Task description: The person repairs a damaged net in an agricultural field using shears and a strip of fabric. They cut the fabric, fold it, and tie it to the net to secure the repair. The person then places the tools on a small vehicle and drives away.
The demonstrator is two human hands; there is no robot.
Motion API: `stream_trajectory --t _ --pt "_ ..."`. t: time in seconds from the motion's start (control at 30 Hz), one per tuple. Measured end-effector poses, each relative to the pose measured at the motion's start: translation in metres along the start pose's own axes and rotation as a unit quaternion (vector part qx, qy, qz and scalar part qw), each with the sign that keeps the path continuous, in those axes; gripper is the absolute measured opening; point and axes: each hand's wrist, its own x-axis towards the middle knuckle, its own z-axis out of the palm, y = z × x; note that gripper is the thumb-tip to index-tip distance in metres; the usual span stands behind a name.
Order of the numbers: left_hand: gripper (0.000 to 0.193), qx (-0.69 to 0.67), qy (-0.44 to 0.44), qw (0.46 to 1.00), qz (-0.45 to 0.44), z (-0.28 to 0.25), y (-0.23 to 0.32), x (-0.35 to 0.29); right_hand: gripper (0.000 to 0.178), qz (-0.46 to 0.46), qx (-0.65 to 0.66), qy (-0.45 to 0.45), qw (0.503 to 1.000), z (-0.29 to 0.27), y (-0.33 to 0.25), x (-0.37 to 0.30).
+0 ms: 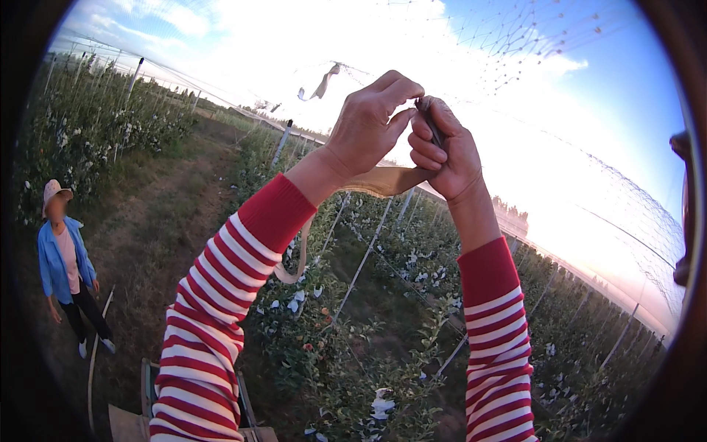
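Overhead, against bright sky, a tan strap [387, 180] ran leftward from the right hand [456, 155], passed behind the left wrist and dropped in a loose, curved tail beside the left sleeve [210, 331]. Right fingers were curled in, with hold of the strap and of a narrow dark piece [434, 127] standing up from the fist; could not tell whether that piece was the strap's own folded end. Left hand [372, 125] was bent over from the left, thumb and forefinger partly apart, forefinger tip at the top of the dark piece. Could not tell whether it gripped or only touched.

Progress, by judgement: partway. The strap was up and in hand, but no finished fastening showed; its tail hung free, and the fiddly work at the fingertips looked undone. No join between strap and netting [508, 51] was visible; the mesh spread above and to the right. Farther off, just left of the hands, a pale strip [322, 82] hung against the sky, attachment too small to read.

Below, leafy trees [287, 339] carried scattered white pieces [381, 404], with a dark-topped post [281, 144] farther back. Near left, at the bottom, part of a frame [149, 383] showed. Far left, on the grassy lane, a co-worker [65, 258] in blue shirt and pale hat stood beside a long thin pole [97, 353].
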Motion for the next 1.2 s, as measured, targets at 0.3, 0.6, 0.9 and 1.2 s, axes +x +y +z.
stream_trajectory --t 0.3,0.6,0.9,1.2 --pt "0.011 0.153 -0.002 0.982 0.109 0.009 -0.008 0.001 0.017 -0.032 -0.013 0.058 0.998 0.004 0.004 -0.003" --pt "0.013 0.121 0.080 0.974 0.175 0.019 -0.015 -0.006 0.018 -0.112 -0.037 0.141 0.983 0.014 0.028 -0.014" --pt "0.025 0.277 -0.019 0.939 0.204 0.007 0.006 -0.009 0.024 -0.134 -0.238 0.220 0.936 0.003 0.040 -0.028" --pt "0.018 0.144 -0.154 0.972 -0.101 0.005 0.057 -0.041 0.014 -0.090 -0.335 0.223 0.911 0.007 0.016 -0.035"
